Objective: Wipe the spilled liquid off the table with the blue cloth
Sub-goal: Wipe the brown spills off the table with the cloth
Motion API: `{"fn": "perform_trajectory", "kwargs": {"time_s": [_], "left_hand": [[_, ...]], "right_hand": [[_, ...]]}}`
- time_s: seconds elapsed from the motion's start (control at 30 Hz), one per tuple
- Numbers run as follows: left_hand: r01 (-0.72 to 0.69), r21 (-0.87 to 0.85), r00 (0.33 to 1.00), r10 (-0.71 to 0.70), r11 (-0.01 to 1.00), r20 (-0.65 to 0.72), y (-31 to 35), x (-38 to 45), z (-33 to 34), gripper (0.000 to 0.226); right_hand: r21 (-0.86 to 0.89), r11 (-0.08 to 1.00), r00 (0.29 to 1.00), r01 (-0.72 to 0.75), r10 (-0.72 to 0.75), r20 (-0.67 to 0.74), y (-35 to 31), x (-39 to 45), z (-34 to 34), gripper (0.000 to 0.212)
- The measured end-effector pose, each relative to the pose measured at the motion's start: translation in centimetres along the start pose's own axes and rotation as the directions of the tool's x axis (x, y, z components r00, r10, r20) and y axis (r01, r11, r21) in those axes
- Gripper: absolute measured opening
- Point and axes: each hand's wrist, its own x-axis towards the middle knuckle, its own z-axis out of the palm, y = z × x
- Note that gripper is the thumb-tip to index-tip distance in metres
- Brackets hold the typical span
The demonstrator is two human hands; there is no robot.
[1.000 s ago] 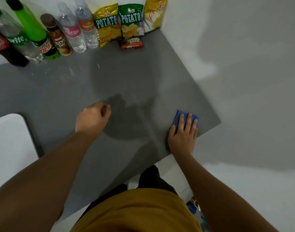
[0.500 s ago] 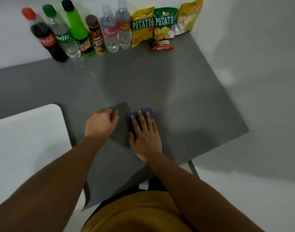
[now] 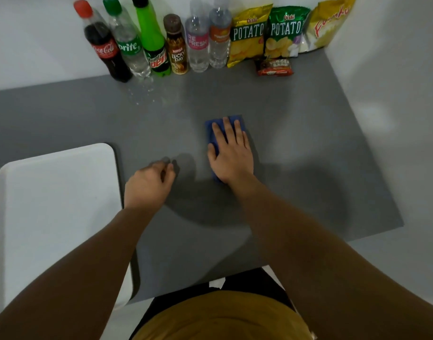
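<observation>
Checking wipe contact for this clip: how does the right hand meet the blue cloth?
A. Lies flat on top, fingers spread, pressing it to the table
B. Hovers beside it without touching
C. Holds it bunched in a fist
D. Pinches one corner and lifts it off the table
A: the right hand lies palm-down on the blue cloth, fingers extended over it, on the grey table.

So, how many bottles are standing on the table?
6, in one row at the back: Coca-Cola, Sprite, Mountain Dew, Lucky Day, Refresh water, orange-label water. None seems hidden.
</observation>
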Motion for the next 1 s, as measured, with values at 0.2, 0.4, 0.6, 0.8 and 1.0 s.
{"fn": "perform_trajectory", "kwargs": {"time_s": [0.2, 0.4, 0.6, 0.8, 1.0], "left_hand": [[0.041, -0.062, 0.998, -0.038, 0.997, 0.047, -1.0, 0.6, -0.8, 0.039], [0.024, -0.076, 1.0, -0.024, 0.997, 0.002, -1.6, 1.5, -1.2, 0.035], [0.008, -0.054, 1.0, -0.008, 0.999, 0.002, -2.7, 1.5, -1.4, 0.032], [-0.026, -0.059, 1.0, 0.027, 0.998, 0.01, -3.4, 1.7, -1.9, 0.033], [-0.065, -0.091, 0.995, 0.072, 0.994, 0.075, -3.8, 3.0, -2.2, 0.052]], "right_hand": [[-0.015, 0.996, 0.994, -0.093, 0.091, -0.064, -0.2, -3.2, 0.4, 0.062], [-0.049, 0.986, 0.986, 0.161, -0.162, -0.031, -5.0, -6.4, 1.7, 0.059], [-0.001, 0.961, 0.958, 0.276, -0.275, 0.085, -8.1, -0.2, 1.2, 0.061], [-0.029, 0.991, 0.989, 0.129, -0.126, 0.082, -6.0, 2.8, 0.4, 0.063], [-0.014, 0.995, 0.995, -0.096, 0.096, -0.025, 1.2, -0.8, -1.2, 0.06]]}}
